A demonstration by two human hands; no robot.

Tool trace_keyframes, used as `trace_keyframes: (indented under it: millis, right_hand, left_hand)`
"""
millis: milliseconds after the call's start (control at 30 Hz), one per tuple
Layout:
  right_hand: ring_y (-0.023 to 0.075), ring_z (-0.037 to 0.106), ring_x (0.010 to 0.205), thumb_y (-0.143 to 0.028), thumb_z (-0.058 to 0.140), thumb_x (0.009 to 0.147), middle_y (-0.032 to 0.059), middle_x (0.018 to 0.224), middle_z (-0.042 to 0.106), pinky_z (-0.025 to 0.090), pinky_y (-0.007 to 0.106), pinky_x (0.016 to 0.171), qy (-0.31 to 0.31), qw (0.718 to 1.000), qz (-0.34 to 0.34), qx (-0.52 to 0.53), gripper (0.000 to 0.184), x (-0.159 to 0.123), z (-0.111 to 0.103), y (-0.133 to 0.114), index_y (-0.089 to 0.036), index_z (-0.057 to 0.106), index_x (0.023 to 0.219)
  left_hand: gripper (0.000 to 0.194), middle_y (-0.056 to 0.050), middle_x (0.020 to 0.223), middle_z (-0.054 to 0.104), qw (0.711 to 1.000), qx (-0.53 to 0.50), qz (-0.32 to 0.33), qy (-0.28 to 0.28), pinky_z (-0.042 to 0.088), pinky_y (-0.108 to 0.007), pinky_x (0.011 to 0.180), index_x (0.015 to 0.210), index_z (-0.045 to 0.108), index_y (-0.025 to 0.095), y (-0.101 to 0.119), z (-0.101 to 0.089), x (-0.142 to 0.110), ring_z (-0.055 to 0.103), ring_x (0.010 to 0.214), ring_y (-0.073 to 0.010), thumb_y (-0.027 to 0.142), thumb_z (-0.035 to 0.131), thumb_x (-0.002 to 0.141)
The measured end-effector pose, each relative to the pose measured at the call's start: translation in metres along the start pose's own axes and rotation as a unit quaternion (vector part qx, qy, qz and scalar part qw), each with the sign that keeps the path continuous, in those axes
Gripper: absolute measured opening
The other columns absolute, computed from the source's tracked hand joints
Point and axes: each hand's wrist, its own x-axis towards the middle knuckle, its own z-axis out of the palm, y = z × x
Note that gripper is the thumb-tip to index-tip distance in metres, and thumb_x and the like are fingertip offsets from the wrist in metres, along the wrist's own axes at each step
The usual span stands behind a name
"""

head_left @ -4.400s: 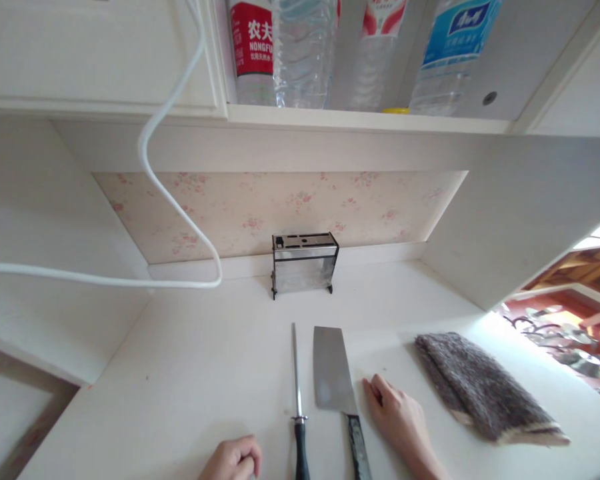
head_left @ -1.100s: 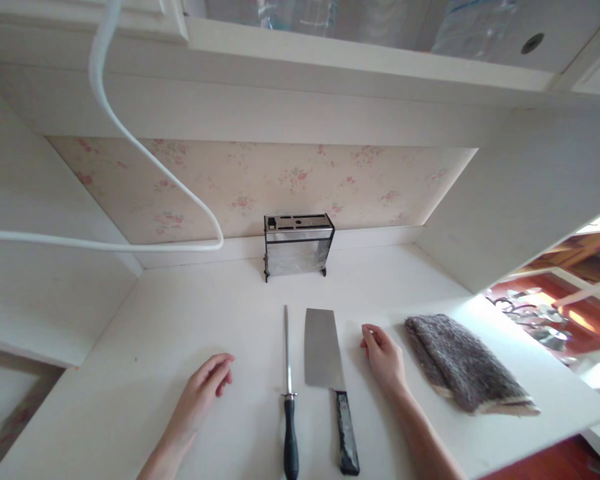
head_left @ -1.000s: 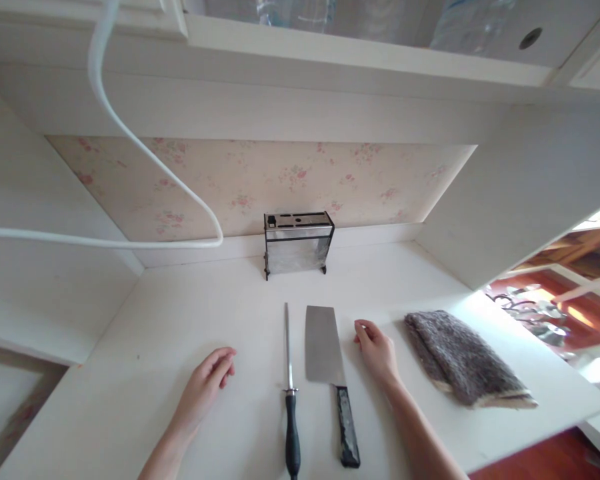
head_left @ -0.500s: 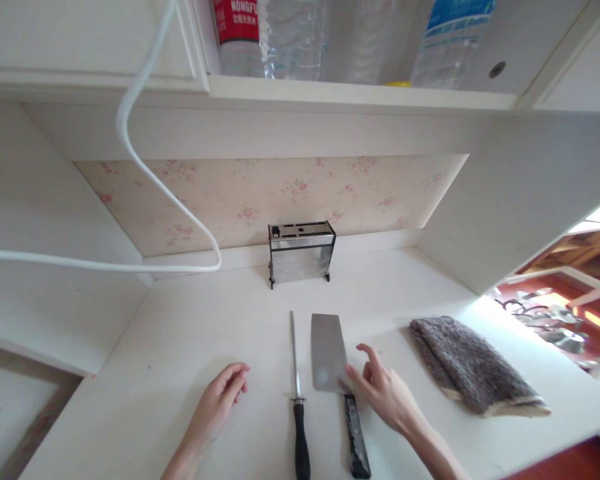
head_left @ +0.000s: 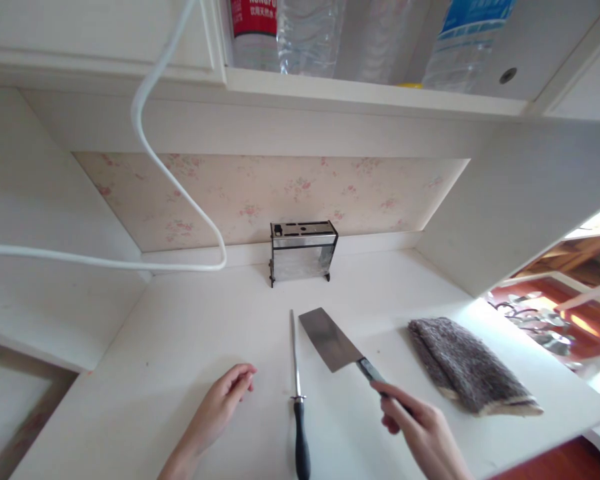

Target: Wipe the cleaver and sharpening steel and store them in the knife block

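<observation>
My right hand [head_left: 417,423] is wrapped round the black handle of a cleaver [head_left: 331,340]. The broad grey blade slants up and to the left, its far corner close to the honing steel. That honing steel [head_left: 299,399], with a thin metal rod and a black handle, lies on the white countertop [head_left: 195,327] between my hands. To its left, my left hand [head_left: 226,395] rests with curled fingers, and nothing shows in them. Whether the blade touches the countertop I cannot tell.
Against the back wall stands a knife block [head_left: 303,261] with slots in its top. A folded grey-brown towel [head_left: 473,367] lies at the right. Overhead, a shelf holds plastic bottles [head_left: 310,40], and a white cable [head_left: 175,180] hangs at the left.
My right hand has closed on the cleaver's handle and shifted down and right. The cleaver, upright along the honing steel before, has turned to a slant. My left hand stays nearly still.
</observation>
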Motion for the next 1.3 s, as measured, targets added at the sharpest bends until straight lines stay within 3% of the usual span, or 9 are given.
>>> trace_keyframes:
  millis: [100,167,267,433,600,667,933,1167,1300]
  right_hand:
    - [0.0262,0.068,0.068,-0.056,0.066,0.071,0.0067,0.070,0.070,0.056,0.035,0.066,0.003,0.997,0.008,0.076,0.043,0.017,-0.024,-0.030,-0.020,0.073,0.094]
    - [0.0254,0.067,0.065,-0.054,0.075,0.065,0.0047,0.067,0.070,0.055,0.034,0.062,0.016,0.999,-0.017,0.046,0.044,0.029,-0.032,-0.050,-0.021,0.071,0.093]
    - [0.0233,0.065,0.052,-0.053,0.079,0.060,0.0022,0.056,0.066,0.052,0.033,0.053,0.110,0.991,-0.064,-0.029,0.043,0.046,-0.037,-0.086,-0.023,0.070,0.089]
    - [0.0223,0.063,0.045,-0.046,0.076,0.066,0.0013,0.049,0.063,0.048,0.030,0.041,0.280,0.946,-0.151,-0.055,0.024,0.065,-0.051,-0.171,-0.026,0.071,0.080]
    - [0.0150,0.058,0.042,-0.034,0.075,0.070,-0.0003,0.052,0.060,0.045,0.024,0.040,0.313,0.894,-0.320,-0.012,0.020,0.097,-0.064,-0.251,-0.021,0.069,0.083]
    - [0.0131,0.057,0.043,-0.032,0.073,0.072,-0.0003,0.053,0.059,0.045,0.023,0.041,0.311,0.884,-0.349,-0.014,0.023,0.113,-0.063,-0.272,-0.016,0.068,0.087]
    - [0.0091,0.059,0.052,-0.032,0.065,0.079,0.0019,0.062,0.064,0.049,0.026,0.060,0.240,0.883,-0.354,-0.194,0.031,0.154,-0.060,-0.306,-0.007,0.067,0.098]
    - [0.0084,0.060,0.055,-0.041,0.061,0.083,0.0094,0.074,0.067,0.046,0.026,0.057,0.178,0.906,-0.318,-0.214,0.043,0.194,-0.068,-0.326,-0.002,0.062,0.101]
    - [0.0098,0.061,0.053,-0.038,0.063,0.081,0.0067,0.070,0.066,0.048,0.026,0.060,0.179,0.907,-0.292,-0.245,0.037,0.226,-0.056,-0.334,-0.003,0.063,0.095]
  left_hand:
    - [0.040,-0.003,0.083,0.064,1.000,-0.013,0.004,-0.003,0.042,-0.029,0.074,0.107,0.065,0.021,-0.001,-0.001,0.000,0.054,0.077,-0.0183,0.053,0.050,0.088]
    - [0.040,-0.003,0.083,0.064,1.000,-0.028,0.006,-0.008,0.042,-0.029,0.073,0.104,0.065,0.020,-0.001,-0.001,-0.001,0.053,0.075,-0.0176,0.053,0.051,0.088]
    - [0.039,-0.003,0.083,0.064,0.999,-0.044,0.009,-0.015,0.042,-0.029,0.073,0.104,0.066,0.020,0.000,-0.001,-0.002,0.053,0.074,-0.0172,0.053,0.052,0.087]
    - [0.039,-0.003,0.081,0.064,0.998,-0.068,0.005,0.000,0.042,-0.028,0.072,0.103,0.067,0.020,0.002,-0.002,-0.004,0.053,0.073,-0.0173,0.052,0.054,0.086]
    - [0.037,-0.002,0.079,0.063,0.996,-0.093,0.002,0.012,0.043,-0.027,0.070,0.100,0.068,0.020,0.002,-0.004,-0.002,0.052,0.072,-0.0163,0.051,0.056,0.084]
    - [0.036,-0.002,0.079,0.062,0.995,-0.098,-0.001,0.014,0.043,-0.027,0.069,0.099,0.068,0.020,0.003,-0.005,-0.001,0.051,0.071,-0.0163,0.051,0.057,0.084]
    - [0.038,-0.002,0.078,0.061,0.995,-0.095,-0.003,0.025,0.043,-0.028,0.070,0.098,0.068,0.020,0.007,-0.006,-0.002,0.052,0.072,-0.0166,0.052,0.057,0.083]
    - [0.040,-0.003,0.078,0.062,0.997,-0.071,0.002,0.027,0.043,-0.027,0.069,0.098,0.067,0.019,0.002,-0.006,0.002,0.053,0.072,-0.0173,0.054,0.055,0.083]
    - [0.040,-0.003,0.078,0.063,0.998,-0.054,0.000,0.033,0.044,-0.027,0.070,0.100,0.067,0.020,0.000,-0.006,0.003,0.054,0.072,-0.0174,0.054,0.055,0.084]
